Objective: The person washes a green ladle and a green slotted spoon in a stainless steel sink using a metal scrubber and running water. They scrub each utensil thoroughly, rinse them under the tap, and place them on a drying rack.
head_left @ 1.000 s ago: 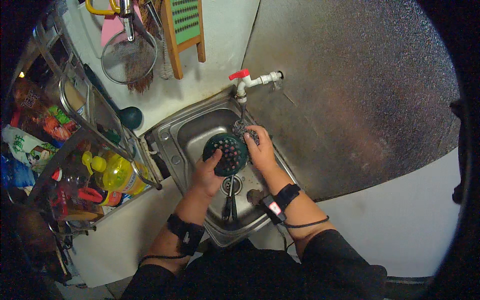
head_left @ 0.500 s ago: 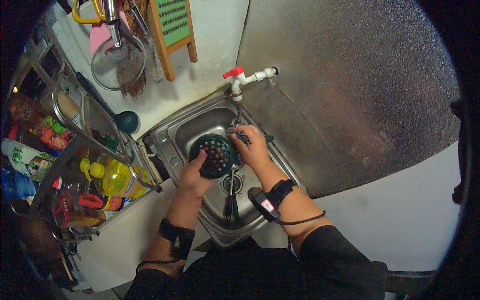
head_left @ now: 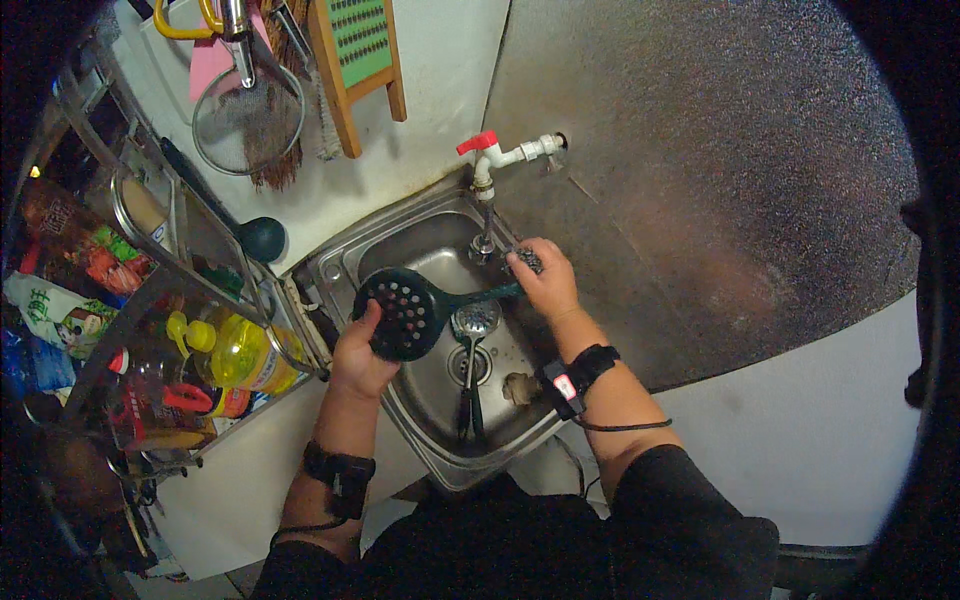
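Observation:
My left hand (head_left: 366,350) grips a dark green skimmer (head_left: 405,312) by the edge of its round, holed head, thumb on top, above the left side of the sink. The skimmer's handle (head_left: 482,295) reaches right, toward my right hand (head_left: 547,280). Closed fingers of that hand hold a grey steel wool scrubber (head_left: 524,261), beside the handle's far end; whether it touches the handle I cannot tell. Below, in the steel sink (head_left: 445,455), a metal slotted spoon (head_left: 476,320) with a dark handle lies near the drain, alongside another dark handle.
A white tap (head_left: 487,165) with a red lever runs a thin stream into the sink's back. A brownish lump (head_left: 519,389) lies in the basin's right part. At left stands a metal rack with bottles (head_left: 243,352) and a dark ladle (head_left: 263,240); a strainer (head_left: 250,120) and a grater (head_left: 362,45) hang behind.
The skimmer has shifted left with my left hand, and its handle now shows. My right hand with the scrubber has moved right, out from the skimmer's head.

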Action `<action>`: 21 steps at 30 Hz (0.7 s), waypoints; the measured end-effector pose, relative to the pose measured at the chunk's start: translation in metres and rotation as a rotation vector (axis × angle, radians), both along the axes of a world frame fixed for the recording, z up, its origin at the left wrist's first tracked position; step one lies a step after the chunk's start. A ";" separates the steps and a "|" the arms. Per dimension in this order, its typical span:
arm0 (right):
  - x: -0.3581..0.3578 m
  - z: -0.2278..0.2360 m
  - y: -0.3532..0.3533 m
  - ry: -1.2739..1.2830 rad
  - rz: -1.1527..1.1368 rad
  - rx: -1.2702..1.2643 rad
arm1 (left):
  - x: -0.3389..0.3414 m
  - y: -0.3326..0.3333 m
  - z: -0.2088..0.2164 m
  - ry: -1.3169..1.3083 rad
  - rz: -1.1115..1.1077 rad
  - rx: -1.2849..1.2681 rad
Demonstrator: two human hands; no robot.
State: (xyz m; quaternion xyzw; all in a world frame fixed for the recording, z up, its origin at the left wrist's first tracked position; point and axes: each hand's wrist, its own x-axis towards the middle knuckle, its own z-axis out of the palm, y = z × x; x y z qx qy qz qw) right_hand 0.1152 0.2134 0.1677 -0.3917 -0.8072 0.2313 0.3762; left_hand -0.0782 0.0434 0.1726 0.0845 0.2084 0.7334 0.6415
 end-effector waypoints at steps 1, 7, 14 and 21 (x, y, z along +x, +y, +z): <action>-0.007 0.004 -0.006 -0.007 0.036 0.040 | 0.002 0.001 0.001 0.017 -0.007 0.033; -0.045 0.012 -0.044 0.141 0.197 -0.043 | 0.022 0.014 0.000 0.044 0.051 -0.019; -0.005 -0.008 -0.004 0.038 0.106 -0.005 | 0.004 0.005 0.001 0.089 0.049 -0.027; 0.014 0.008 0.014 0.116 -0.160 0.067 | -0.010 0.005 -0.009 0.007 0.093 -0.106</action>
